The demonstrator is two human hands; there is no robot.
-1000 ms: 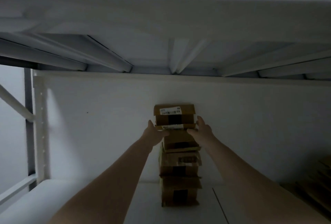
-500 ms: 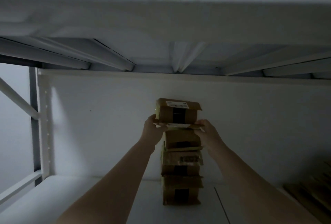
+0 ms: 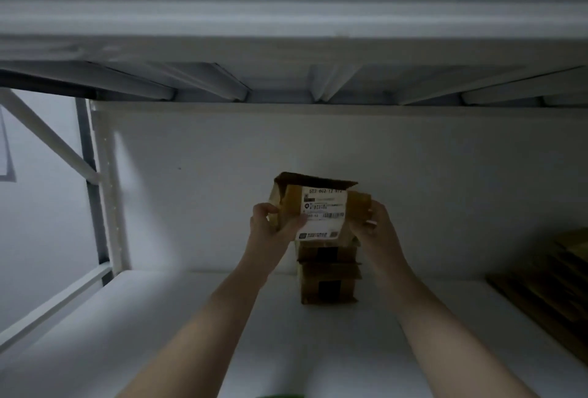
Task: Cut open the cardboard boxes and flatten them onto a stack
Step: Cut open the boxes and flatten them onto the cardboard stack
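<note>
Clearly, both hands hold one cardboard box (image 3: pixel 291 198) in the air, in the middle of the view, in front of the white back panel (image 3: pixel 206 200) of a shelf unit. The left hand (image 3: pixel 270 229) grips the left side of the box, with the thumb laid on the front face beside the lower corner of a white shipping label (image 3: pixel 323 214). The right hand (image 3: pixel 377 226) grips the right side, with its fingers curled round the edge. The box is tilted so that the labelled face looks toward the camera. Along its upper edge a darker brown face or flap shows, and I cannot tell whether it is open.

Directly under the held box stands a stack of boxes (image 3: pixel 327 284) on the white shelf (image 3: pixel 152 318), close to the back panel. At least two boxes show there, each with a dark strip of tape on the front. Whether the held box touches the top of the stack I cannot tell, because the hands and the box cover that place.

At the right edge of the shelf, well apart from the stack, lies a pile of flat cardboard (image 3: pixel 553 283), dim in the shadow. Above everything runs the ribbed underside of the upper shelf (image 3: pixel 286 47).
</note>
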